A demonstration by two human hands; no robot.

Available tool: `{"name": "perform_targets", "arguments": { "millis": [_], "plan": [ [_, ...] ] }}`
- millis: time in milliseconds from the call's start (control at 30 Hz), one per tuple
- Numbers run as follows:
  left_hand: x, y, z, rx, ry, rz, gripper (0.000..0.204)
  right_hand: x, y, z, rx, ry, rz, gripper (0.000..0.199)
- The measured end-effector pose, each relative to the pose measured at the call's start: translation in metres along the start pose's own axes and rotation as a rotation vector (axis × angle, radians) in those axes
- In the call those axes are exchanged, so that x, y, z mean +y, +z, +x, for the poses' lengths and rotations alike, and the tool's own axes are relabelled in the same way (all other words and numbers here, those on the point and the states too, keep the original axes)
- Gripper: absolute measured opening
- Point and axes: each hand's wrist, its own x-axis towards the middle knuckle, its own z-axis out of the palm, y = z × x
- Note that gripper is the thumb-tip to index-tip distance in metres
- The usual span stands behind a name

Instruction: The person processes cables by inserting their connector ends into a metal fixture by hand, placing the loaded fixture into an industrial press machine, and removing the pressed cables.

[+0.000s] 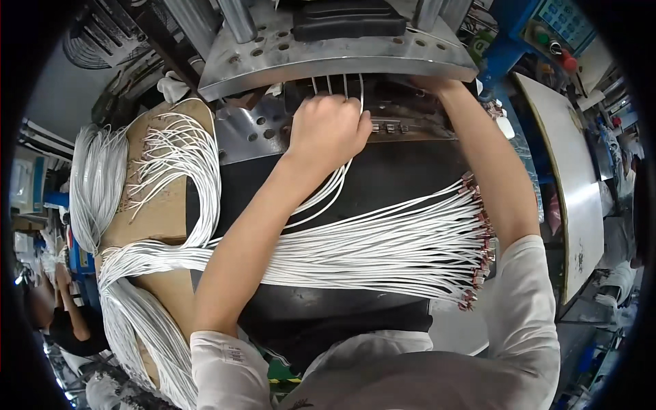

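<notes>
My left hand is closed around a few white cables. Above the fist their ends run apart, side by side, into the gap under a thick metal press plate. Just right of the fist, small metal pieces sit in a row on the lower tooling. My right hand reaches beneath the plate's right end, its fingers hidden there. A large bundle of white cables lies across the black work surface under my left forearm, fanning out toward reddish-and-metal ends beside my right arm.
More white cable bundles lie on cardboard at the left. Metal columns rise from the press plate, and a black block rests on it. A control panel with buttons stands at upper right. Another person is at far left.
</notes>
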Motion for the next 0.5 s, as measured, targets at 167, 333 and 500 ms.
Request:
{"name": "perform_targets", "arguments": {
  "millis": [167, 333, 500],
  "plan": [
    [-0.003, -0.004, 0.006, -0.083, -0.134, -0.035, 0.030, -0.009, 0.010, 0.005, -0.192, 0.203, 0.274, 0.031],
    [0.005, 0.007, 0.008, -0.112, -0.118, -0.015, 0.033, 0.016, 0.034, -0.018, 0.112, 0.124, 0.525, 0.033],
    [0.007, 0.004, -0.003, 0.025, -0.071, 0.124, 0.034, -0.060, -0.045, 0.021, -0.251, 0.256, 0.388, 0.040]
  ]
}}
